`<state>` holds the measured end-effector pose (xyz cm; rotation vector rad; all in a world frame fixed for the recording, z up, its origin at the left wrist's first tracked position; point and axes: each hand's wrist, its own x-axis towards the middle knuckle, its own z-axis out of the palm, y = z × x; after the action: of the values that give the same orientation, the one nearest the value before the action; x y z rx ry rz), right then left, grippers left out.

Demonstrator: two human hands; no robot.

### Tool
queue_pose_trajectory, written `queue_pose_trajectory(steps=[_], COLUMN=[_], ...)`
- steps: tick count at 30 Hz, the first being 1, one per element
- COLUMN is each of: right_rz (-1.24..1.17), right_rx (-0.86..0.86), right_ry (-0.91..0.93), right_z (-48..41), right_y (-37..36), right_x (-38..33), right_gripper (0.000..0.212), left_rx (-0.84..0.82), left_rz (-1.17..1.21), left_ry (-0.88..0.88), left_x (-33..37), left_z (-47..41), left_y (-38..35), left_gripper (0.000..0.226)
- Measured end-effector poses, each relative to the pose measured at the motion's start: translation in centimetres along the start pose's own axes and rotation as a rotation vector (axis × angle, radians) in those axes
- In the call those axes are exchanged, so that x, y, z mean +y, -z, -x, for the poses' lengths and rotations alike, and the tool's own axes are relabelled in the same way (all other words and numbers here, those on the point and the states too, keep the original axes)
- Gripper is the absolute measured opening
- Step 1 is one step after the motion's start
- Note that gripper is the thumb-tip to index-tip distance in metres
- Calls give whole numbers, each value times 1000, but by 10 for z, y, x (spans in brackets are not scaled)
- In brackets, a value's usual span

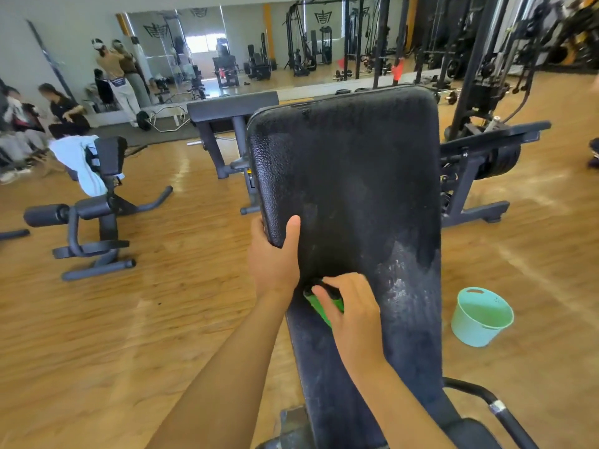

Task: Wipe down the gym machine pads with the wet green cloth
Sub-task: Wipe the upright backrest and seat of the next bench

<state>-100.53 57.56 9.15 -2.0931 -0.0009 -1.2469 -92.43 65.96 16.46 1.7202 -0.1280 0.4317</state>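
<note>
Left of the back pad [350,176] we have open floor [181,303], the small bench [97,215] well apart. On the right a mint bucket [470,332] stands near the seat pad [411,345], and a black handle bar [476,388] juts out by its near end. Behind the back pad a bench frame [233,118] and a plate-loaded machine [499,160] stand close. Our left hand [274,254] grips its left edge; our right hand [353,312], holding the green cloth [319,307], fills the crease.

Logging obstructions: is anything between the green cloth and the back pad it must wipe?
Nothing visible: the right hand holds the green cloth low against the back pad; the left hand grips only its left edge.
</note>
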Motion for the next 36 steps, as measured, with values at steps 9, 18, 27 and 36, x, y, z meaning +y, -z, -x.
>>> queue_pose_trajectory(steps=[9,18,27,36], right_rz=[-11,57,35,36], right_rx=[154,-69,206,-24], right_ry=[52,154,170,141], right_z=[-92,-26,-133,-19], right_y=[3,-3,-6,2], right_x=[-20,1,-40,12], right_gripper=[21,25,22,21], left_rx=[104,89,99,93], left_rz=[-46,-63,-85,-59], left_ry=[-125,-132,-117,-106], left_x=[-5,-5,-4,-4], left_z=[-1,-1,0,1], left_y=[-4,-3,-2,-2], left_gripper=[60,50,69,64])
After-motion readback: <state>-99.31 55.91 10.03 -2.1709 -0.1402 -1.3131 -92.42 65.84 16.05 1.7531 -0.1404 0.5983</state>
